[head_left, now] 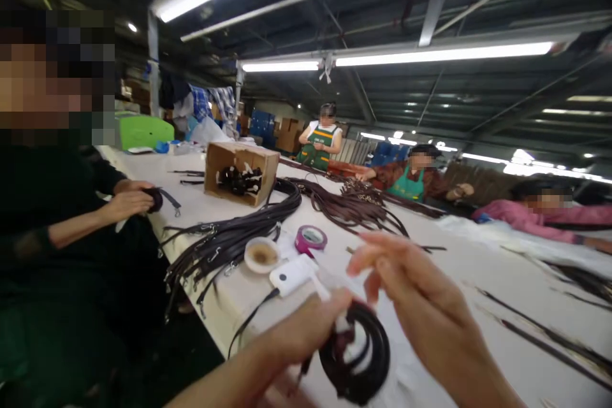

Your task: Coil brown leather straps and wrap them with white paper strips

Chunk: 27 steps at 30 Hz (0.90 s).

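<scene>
Pinching the coiled strap (381, 354) at its upper left edge, the left hand (310, 325) has its thumb on top, with its other fingers mostly hidden beneath. The coil hangs below and to the right of that grip, above the near part of the tabletop (430, 280). The right hand (415, 296) is raised just beside it, fingers (389, 245) loosely bent and parted, with nothing visible between them; the lowest fingertips come close to the coil's top, and blur makes it impossible to tell whether they touch.

The coil is nearly black and slightly glossy, wound in several rounds into a thick ring. Its middle is open, crossed by a thinner inner loop, with a dark reddish patch toward the left. A short dark end juts out at lower left, under the left wrist. A narrow white strip (320, 287) stands up by the left thumb, near a white device (294, 274) and a purple tape roll (310, 240).
</scene>
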Each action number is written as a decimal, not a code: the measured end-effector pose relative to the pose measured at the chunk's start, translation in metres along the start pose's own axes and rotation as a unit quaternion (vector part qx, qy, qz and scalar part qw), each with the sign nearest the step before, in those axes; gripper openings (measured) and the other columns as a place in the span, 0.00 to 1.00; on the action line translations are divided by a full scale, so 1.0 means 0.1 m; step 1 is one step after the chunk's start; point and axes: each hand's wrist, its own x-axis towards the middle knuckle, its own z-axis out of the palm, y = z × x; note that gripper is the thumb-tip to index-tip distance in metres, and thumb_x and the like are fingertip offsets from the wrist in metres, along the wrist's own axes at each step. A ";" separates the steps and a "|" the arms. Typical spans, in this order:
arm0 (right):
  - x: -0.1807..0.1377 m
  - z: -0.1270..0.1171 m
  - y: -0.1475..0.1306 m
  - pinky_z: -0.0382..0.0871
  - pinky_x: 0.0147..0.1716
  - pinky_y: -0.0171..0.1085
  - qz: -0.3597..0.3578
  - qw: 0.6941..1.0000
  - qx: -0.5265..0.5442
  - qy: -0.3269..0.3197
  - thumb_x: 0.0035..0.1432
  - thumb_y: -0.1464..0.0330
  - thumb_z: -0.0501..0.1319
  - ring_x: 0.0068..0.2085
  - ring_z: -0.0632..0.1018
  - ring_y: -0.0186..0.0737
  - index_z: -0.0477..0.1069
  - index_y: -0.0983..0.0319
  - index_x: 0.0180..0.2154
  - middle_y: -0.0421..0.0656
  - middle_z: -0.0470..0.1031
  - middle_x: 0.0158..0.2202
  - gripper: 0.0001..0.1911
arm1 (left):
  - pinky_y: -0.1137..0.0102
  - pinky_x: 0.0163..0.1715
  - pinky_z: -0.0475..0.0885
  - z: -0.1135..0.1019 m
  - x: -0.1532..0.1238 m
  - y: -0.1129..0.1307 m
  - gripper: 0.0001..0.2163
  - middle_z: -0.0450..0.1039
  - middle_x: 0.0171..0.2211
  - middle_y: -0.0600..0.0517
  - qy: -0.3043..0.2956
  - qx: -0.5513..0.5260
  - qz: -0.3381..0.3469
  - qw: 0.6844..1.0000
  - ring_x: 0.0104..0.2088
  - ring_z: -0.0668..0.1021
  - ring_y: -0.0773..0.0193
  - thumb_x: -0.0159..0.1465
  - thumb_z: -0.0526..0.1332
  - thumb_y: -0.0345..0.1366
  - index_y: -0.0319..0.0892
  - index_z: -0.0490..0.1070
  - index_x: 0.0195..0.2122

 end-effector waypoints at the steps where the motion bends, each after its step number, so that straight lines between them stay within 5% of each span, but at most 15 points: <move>1: 0.09 -0.04 0.00 0.74 0.34 0.38 -0.008 0.998 -0.020 0.053 0.63 0.52 0.58 0.41 0.77 0.43 0.70 0.54 0.51 0.44 0.78 0.41 0.20 | 0.73 0.24 0.67 -0.03 0.04 -0.03 0.18 0.71 0.31 0.54 -0.003 -0.021 -0.008 1.000 0.25 0.71 0.69 0.69 0.53 0.48 0.40 0.73 0.46; 4: 0.25 -0.07 0.13 0.73 0.47 0.45 0.088 0.993 -0.067 0.031 0.62 0.49 0.56 0.57 0.71 0.51 0.70 0.56 0.52 0.48 0.73 0.55 0.24 | 0.76 0.19 0.57 -0.16 0.12 -0.07 0.25 0.64 0.21 0.57 -0.006 -0.091 -0.015 0.996 0.19 0.61 0.72 0.66 0.50 0.55 0.40 0.75 0.45; 9: 0.15 0.13 0.51 0.63 0.57 0.50 0.200 0.968 -0.103 -0.115 0.60 0.57 0.59 0.56 0.72 0.52 0.62 0.61 0.59 0.49 0.70 0.59 0.29 | 0.74 0.22 0.64 -0.33 0.23 -0.20 0.26 0.67 0.22 0.56 0.034 -0.075 0.017 0.996 0.22 0.68 0.67 0.64 0.52 0.57 0.41 0.74 0.47; 14: 0.14 0.23 0.71 0.72 0.43 0.45 0.238 0.947 -0.151 -0.151 0.57 0.68 0.57 0.40 0.80 0.46 0.60 0.58 0.59 0.41 0.79 0.39 0.27 | 0.71 0.25 0.69 -0.47 0.29 -0.31 0.26 0.72 0.27 0.53 0.038 -0.021 0.024 0.999 0.26 0.73 0.63 0.67 0.47 0.55 0.41 0.70 0.52; 19: 0.23 0.26 0.80 0.75 0.34 0.41 0.277 0.936 -0.103 -0.191 0.57 0.69 0.55 0.33 0.82 0.44 0.61 0.61 0.57 0.41 0.77 0.36 0.25 | 0.69 0.38 0.70 -0.61 0.27 -0.24 0.19 0.74 0.29 0.53 0.065 0.082 0.101 0.989 0.34 0.75 0.61 0.67 0.49 0.46 0.41 0.76 0.41; 22: 0.23 0.30 0.88 0.74 0.33 0.41 0.264 0.944 -0.097 -0.172 0.57 0.69 0.54 0.31 0.80 0.44 0.61 0.63 0.57 0.39 0.76 0.29 0.25 | 0.69 0.31 0.70 -0.56 0.31 -0.29 0.20 0.73 0.23 0.53 0.057 0.024 0.047 0.997 0.27 0.75 0.61 0.65 0.50 0.47 0.39 0.76 0.40; 27: 0.18 0.31 0.99 0.73 0.44 0.45 0.243 0.956 -0.070 -0.147 0.54 0.64 0.59 0.41 0.80 0.48 0.66 0.62 0.56 0.46 0.79 0.43 0.27 | 0.69 0.26 0.69 -0.67 0.31 -0.34 0.21 0.76 0.27 0.51 0.064 -0.042 -0.001 0.997 0.27 0.75 0.60 0.63 0.55 0.53 0.41 0.75 0.40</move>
